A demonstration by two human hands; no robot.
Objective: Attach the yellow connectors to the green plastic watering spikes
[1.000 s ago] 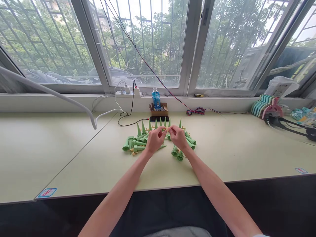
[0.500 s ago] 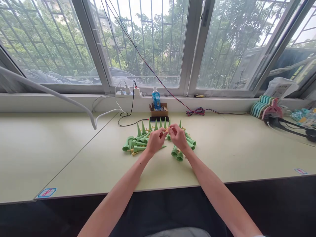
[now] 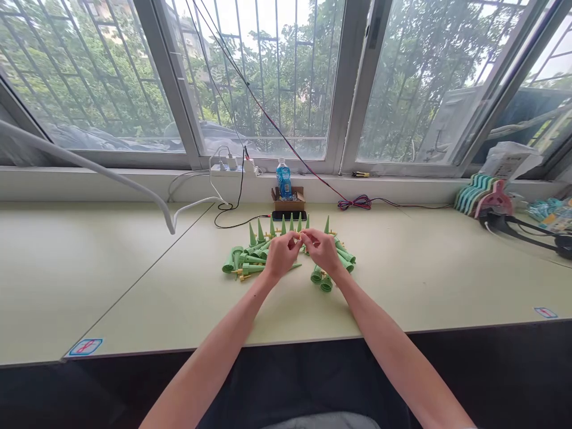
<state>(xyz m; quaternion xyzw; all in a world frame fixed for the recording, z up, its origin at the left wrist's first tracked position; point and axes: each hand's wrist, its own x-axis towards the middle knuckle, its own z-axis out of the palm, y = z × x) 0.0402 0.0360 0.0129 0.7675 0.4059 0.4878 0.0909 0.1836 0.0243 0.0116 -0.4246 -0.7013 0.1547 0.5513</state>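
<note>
My left hand [image 3: 283,254] and my right hand [image 3: 322,248] meet fingertip to fingertip above the table. Both are closed in a pinch around a small yellow piece [image 3: 300,236], mostly covered by the fingers. Green plastic cone spikes [image 3: 291,223] with yellow side pieces stand upright in a row just behind my hands. To the left lies a pile of more green spikes [image 3: 252,260]. Beside my right wrist, two green spikes [image 3: 326,286] show their round open ends, and others [image 3: 346,262] lie further right.
A phone [image 3: 289,215] lies behind the spikes, before a small cardboard box [image 3: 288,204] with a blue-labelled bottle [image 3: 283,179]. Bundled red-black wire [image 3: 355,203] rests near the sill. A white cable arm [image 3: 89,156] crosses the left. Hangers [image 3: 480,195] and black headgear [image 3: 513,229] are far right.
The fingers of my right hand have moved slightly down and left, closer to my left fingertips on the yellow piece. The spikes on the table stay put.
</note>
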